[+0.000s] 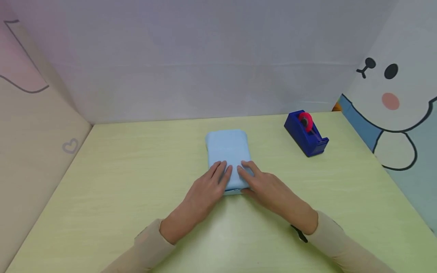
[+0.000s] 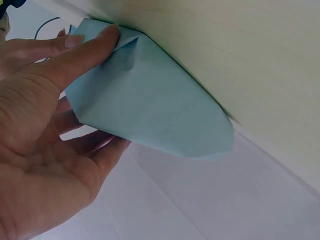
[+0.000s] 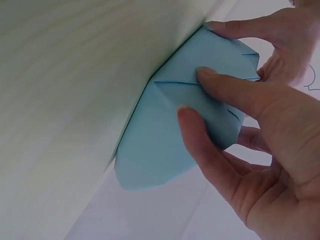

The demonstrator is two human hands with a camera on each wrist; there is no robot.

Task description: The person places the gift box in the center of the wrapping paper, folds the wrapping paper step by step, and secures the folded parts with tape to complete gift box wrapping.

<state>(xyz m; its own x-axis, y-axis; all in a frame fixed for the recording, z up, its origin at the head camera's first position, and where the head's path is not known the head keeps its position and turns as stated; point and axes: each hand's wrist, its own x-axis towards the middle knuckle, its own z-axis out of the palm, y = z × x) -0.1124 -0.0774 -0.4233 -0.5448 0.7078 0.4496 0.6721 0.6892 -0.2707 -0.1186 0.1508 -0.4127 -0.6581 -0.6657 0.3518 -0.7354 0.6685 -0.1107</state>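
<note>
A light blue paper-wrapped package [image 1: 228, 146] lies flat on the table, its near end between both hands. My left hand [image 1: 205, 191] grips the near left corner, fingers on the top face. In the left wrist view its thumb presses the folded end of the package [image 2: 160, 110]. On the near right corner, my right hand [image 1: 269, 189] holds the same end, with fingertips on top and the thumb low at the edge. Creases and folded flaps show on the package [image 3: 150, 130] in the right wrist view, with two right-hand digits against them. Its underside is hidden.
A blue tape dispenser [image 1: 305, 134] with a red-cored roll stands at the back right of the pale green-yellow table [image 1: 136, 163]. Grey-white walls border the table behind and at both sides; the right one [image 1: 392, 87] bears a cartoon face.
</note>
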